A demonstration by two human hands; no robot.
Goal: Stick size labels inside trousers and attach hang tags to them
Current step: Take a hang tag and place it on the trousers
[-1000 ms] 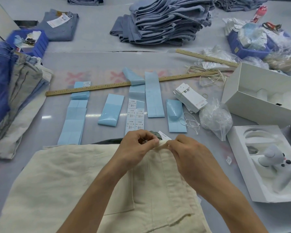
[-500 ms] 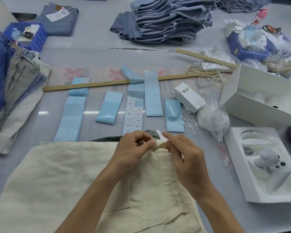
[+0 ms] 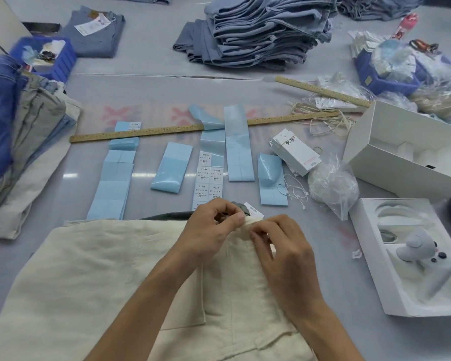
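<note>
Cream trousers [image 3: 94, 277] are lying flat on the grey table [image 3: 151, 89], nearest the camera, with the waistband edge pointing away from the person. The left hand [image 3: 208, 230] is pinching that waistband edge between thumb and curled fingers. The right hand [image 3: 279, 246] is sitting just beside it, fingers curled and pinching at the same edge; whatever small item it may be gripping cannot be made out. A white tag [image 3: 254, 211] is showing just beyond the fingertips, touching the waistband.

Past the trousers, a sheet of printed size labels [image 3: 208, 178] is lying between pale blue backing strips [image 3: 112, 183]. A long wooden ruler [image 3: 146, 132] is running across behind them, partly under the strips. A bundle of white hang tags [image 3: 296, 152] is resting to the right, near a clear bag [image 3: 332, 186] of strings. An open white box [image 3: 391, 155] and a white moulded tray [image 3: 412, 259] are occupying the right side. Folded blue-grey trousers [image 3: 258, 29] are stacked at the far side; more folded garments [image 3: 18, 142] are piled on the left.
</note>
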